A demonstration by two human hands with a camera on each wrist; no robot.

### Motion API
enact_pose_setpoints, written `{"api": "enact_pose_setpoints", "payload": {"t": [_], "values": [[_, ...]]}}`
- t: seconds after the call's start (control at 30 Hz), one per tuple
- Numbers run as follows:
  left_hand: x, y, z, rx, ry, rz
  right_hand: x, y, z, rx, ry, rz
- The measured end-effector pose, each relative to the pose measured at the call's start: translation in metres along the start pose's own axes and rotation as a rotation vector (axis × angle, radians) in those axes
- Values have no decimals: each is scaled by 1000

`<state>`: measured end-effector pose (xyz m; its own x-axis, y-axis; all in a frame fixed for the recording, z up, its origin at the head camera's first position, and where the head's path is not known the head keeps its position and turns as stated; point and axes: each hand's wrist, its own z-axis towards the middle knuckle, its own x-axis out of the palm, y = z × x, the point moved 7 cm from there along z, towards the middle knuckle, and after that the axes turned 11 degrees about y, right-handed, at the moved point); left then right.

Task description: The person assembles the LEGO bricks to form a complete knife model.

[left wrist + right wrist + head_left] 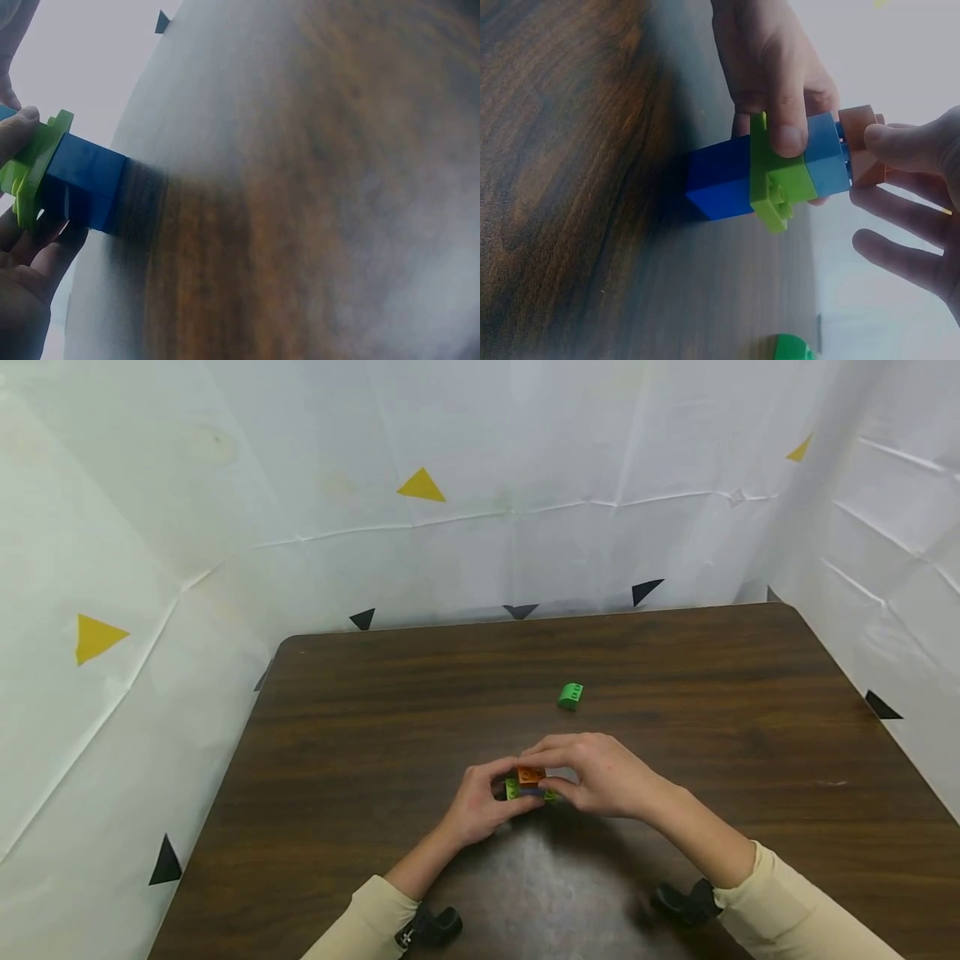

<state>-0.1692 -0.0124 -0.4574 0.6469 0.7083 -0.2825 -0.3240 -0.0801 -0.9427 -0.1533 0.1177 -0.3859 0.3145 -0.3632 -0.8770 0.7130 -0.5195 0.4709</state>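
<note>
A stack of toy building bricks stands on the table: a dark blue brick (724, 176) at the bottom, lime green pieces (799, 180) above it, then a light blue brick (829, 169). My left hand (476, 806) grips this stack from the left, its thumb across the lime green part. Between thumb and fingers, my right hand (603, 777) pinches an orange brick (851, 135) at the top. In the right wrist view the light blue brick's studs show in a narrow gap below the orange one. The left wrist view shows the dark blue base touching the tabletop.
Beyond the hands, a green brick with a curved side (571, 695) lies on the dark wood table (375, 718). White sheeting (480, 427) with yellow and black triangles surrounds the table's back and sides. Black wrist devices (686, 902) sit under both forearms.
</note>
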Motion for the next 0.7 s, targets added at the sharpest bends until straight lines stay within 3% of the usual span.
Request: {"api": "enact_pose_setpoints", "payload": {"t": [0.63,0.7], "values": [[0,1,-1,-16,14,-7,1,4,-1,-19,-37,-48],[1,9,0,-17,9,0,1,4,-1,-20,-41,-55]]}}
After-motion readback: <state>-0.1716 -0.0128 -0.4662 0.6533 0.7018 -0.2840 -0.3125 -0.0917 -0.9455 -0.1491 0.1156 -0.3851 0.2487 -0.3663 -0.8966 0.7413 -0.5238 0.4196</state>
